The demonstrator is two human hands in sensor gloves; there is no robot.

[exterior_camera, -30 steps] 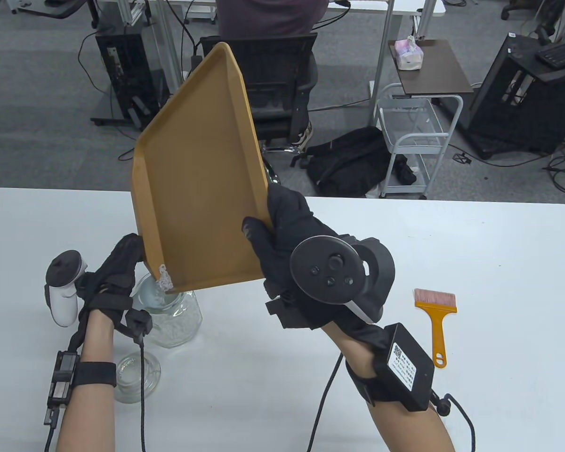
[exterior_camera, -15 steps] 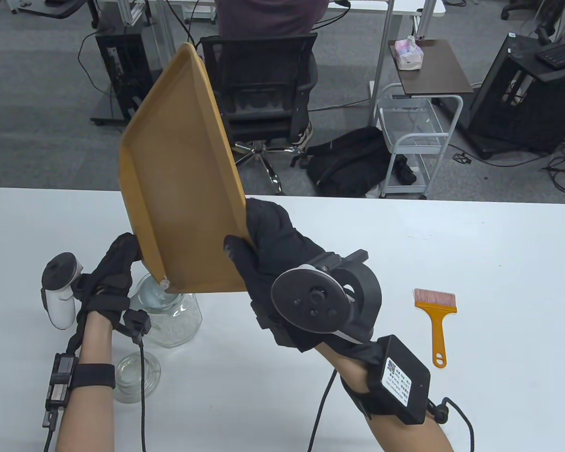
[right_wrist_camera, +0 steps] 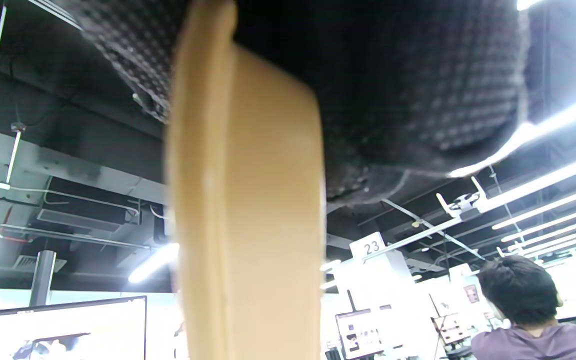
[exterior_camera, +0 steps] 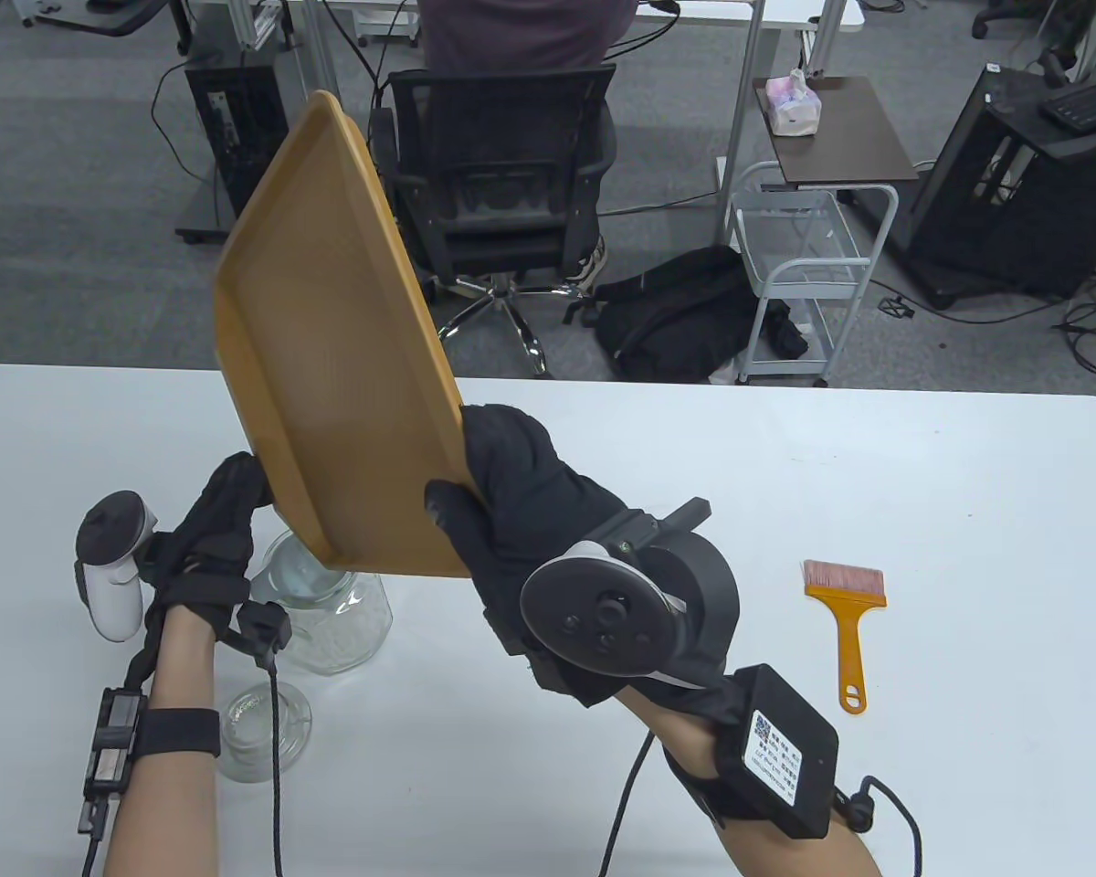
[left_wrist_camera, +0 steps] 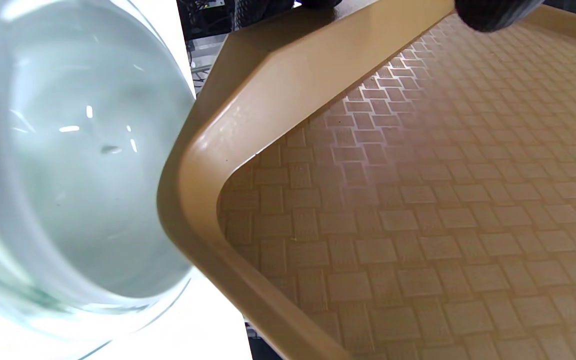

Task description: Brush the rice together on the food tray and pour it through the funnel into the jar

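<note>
My right hand (exterior_camera: 502, 512) grips the near right corner of the yellow-brown food tray (exterior_camera: 329, 365) and holds it steeply tilted. The tray's lowest corner hangs over the clear funnel (exterior_camera: 288, 571) that sits in the glass jar (exterior_camera: 352, 621). No rice shows on the tray's patterned floor (left_wrist_camera: 418, 200); a single grain lies in the funnel (left_wrist_camera: 78, 165). My left hand (exterior_camera: 224, 521) is at the tray's lower left rim beside the funnel, with a fingertip (left_wrist_camera: 493, 12) curled over that rim. In the right wrist view the tray's edge (right_wrist_camera: 248, 200) sits inside the gloved grip.
A glass lid (exterior_camera: 265, 731) lies on the white table (exterior_camera: 968, 512) near my left forearm. An orange-handled brush (exterior_camera: 845, 612) lies to the right of my right wrist. Beyond the table's far edge stand an office chair (exterior_camera: 502, 183) and a seated person.
The tray has swung left and tipped steeper. The small clump of rice at its lowest corner has slid off and no longer shows. My right hand moved left and lower.
</note>
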